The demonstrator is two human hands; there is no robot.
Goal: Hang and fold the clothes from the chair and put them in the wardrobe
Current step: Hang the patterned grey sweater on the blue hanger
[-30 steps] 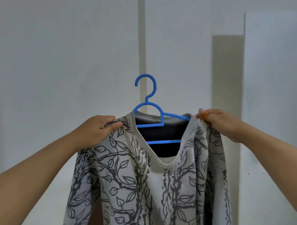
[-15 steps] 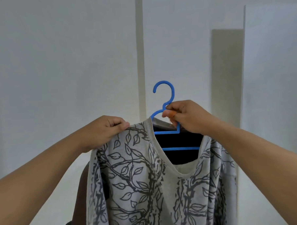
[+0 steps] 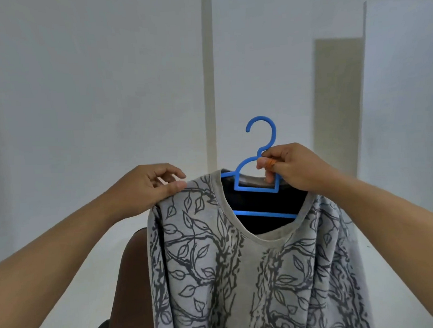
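So the right hand [image 3: 291, 169] has come off the shirt's right shoulder, where it was a second ago, and is now up at the neck of the blue hanger [image 3: 256, 173], same as half a second back. The whole thing has drifted a bit to the right too, and more of the chair shows underneath.

Going left to right: the left hand [image 3: 147, 189] is at the left shoulder of the grey shirt [image 3: 240, 274], the one with the dark leaf and branch print. Thumb lies on top of the fabric edge, the other fingers are loosely curled just above it. Honestly can't tell if it's actually pinching the cloth or only touching it.

Behind and below the shirt, a brown chair [image 3: 131, 279] back peeks out on the left side.

The shirt hangs on the hanger, held up in the air in front of a white wall. The hanger's lower bar shows through the neck opening, hook pointing up and curling left.

The right hand's fingers are curled round the hanger just under the hook, gripping it. The right shoulder of the shirt drapes under that wrist.
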